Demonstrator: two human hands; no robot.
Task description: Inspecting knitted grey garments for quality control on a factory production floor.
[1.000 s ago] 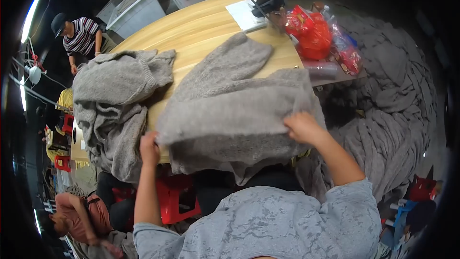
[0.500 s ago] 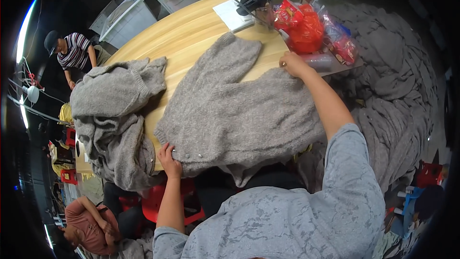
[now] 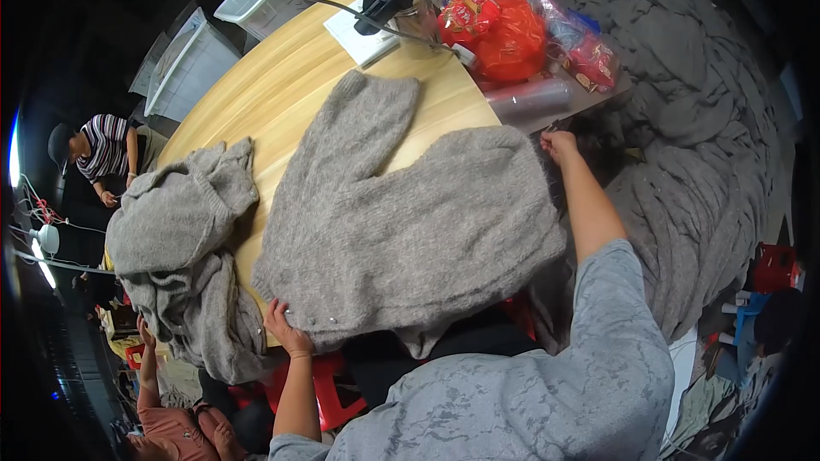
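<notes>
A grey knitted cardigan (image 3: 401, 222) lies spread over the wooden table, one sleeve pointing to the far side and its near edge hanging over the front. Small buttons (image 3: 311, 320) show along its lower left edge. My left hand (image 3: 289, 331) grips that edge beside the buttons. Just off the cardigan's right side, my right hand (image 3: 560, 146) is closed in a pinch. A small dark tip pokes out above its fingers; what it belongs to is too small to make out.
More grey knitwear (image 3: 179, 239) is heaped at the table's left. Red plastic bags (image 3: 504, 38) and a clear plastic roll (image 3: 531, 98) sit at the far right. Beyond the table's right edge rises a large pile of grey garments (image 3: 683, 102). Other people sit around.
My right hand has left the cardigan's upper right edge and moved right and down, beside it. My left hand stays at the button edge. The whole view has shifted somewhat.
</notes>
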